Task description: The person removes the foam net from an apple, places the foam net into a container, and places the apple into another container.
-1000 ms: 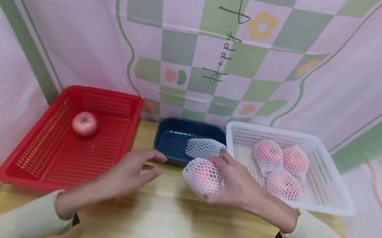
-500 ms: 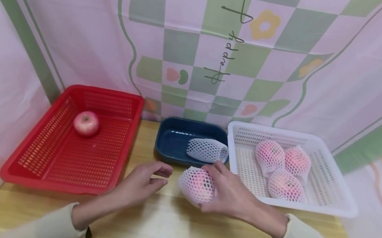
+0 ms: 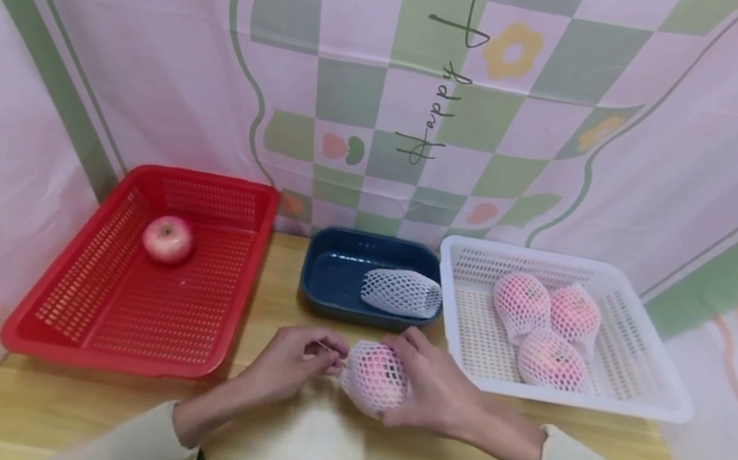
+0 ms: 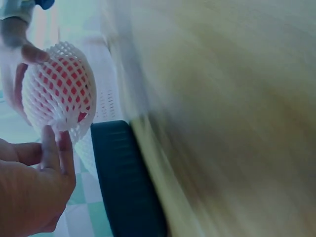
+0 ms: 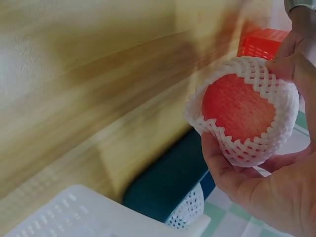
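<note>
My right hand (image 3: 440,392) grips an apple (image 5: 239,106) wrapped in a white foam net (image 3: 359,379), above the table in front of the blue tray. Red skin shows through the mesh, and a wide patch lies bare at the net's open end in the right wrist view. From the other side, my left hand (image 3: 288,363) has thumb and fingertips at the net's left end. The left wrist view shows its fingers (image 4: 50,148) pinching the gathered mesh there.
A red basket (image 3: 247,275) at left holds one bare apple (image 3: 167,239). The blue tray (image 3: 327,306), back centre, contains a loose foam net (image 3: 400,292). At right, a white basket (image 3: 643,341) holds three netted apples (image 3: 552,360). A patterned curtain (image 3: 349,88) hangs behind.
My right hand has brought the netted apple down and nearer, away from the blue tray. My left hand has moved right, from apart to pinching the net's end.
</note>
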Motion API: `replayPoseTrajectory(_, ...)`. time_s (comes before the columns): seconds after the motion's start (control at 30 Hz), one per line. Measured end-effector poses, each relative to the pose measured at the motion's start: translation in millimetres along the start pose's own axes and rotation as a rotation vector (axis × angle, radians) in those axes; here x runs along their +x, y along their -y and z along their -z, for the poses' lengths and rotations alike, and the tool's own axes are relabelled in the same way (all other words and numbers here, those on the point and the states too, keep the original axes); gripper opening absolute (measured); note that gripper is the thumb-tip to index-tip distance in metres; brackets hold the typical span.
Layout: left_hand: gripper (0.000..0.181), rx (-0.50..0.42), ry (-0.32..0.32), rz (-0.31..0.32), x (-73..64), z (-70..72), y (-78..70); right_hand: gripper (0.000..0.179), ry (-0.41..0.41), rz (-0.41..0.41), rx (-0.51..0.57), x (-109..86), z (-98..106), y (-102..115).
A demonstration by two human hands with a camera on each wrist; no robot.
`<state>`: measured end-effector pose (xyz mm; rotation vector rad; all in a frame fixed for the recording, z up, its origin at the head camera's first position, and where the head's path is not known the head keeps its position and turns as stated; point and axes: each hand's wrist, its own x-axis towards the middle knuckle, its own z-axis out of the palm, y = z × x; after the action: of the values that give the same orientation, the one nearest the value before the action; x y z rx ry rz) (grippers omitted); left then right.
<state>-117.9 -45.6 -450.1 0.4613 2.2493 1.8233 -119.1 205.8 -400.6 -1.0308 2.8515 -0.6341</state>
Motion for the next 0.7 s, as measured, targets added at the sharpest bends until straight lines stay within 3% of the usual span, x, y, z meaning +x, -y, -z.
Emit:
replayPoseTrajectory(0.2,0.014,-0.100,0.025,0.084,2.8,-3.8,4.8,0.085,-0.029,0.029,-0.022,-2.8,-6,0)
replayPoseTrajectory(0.4,0.016,-0.105,0.037,0.181,3.1,-5.7,11.6,0.084,-0.023,0.040,-0.014,-4.3,-8,-1)
replayPoseTrajectory(0.5,0.022,-0.160,0.064,0.226,2.5,-7.7,14.4,0.083,-0.009,0.045,-0.009,-4.7,-9,-1)
replayPoseTrajectory(0.7,0.035,-0.214,0.110,0.232,0.6,-7.2,18.1,0.084,0.008,0.051,-0.025,-5.5,-10,0)
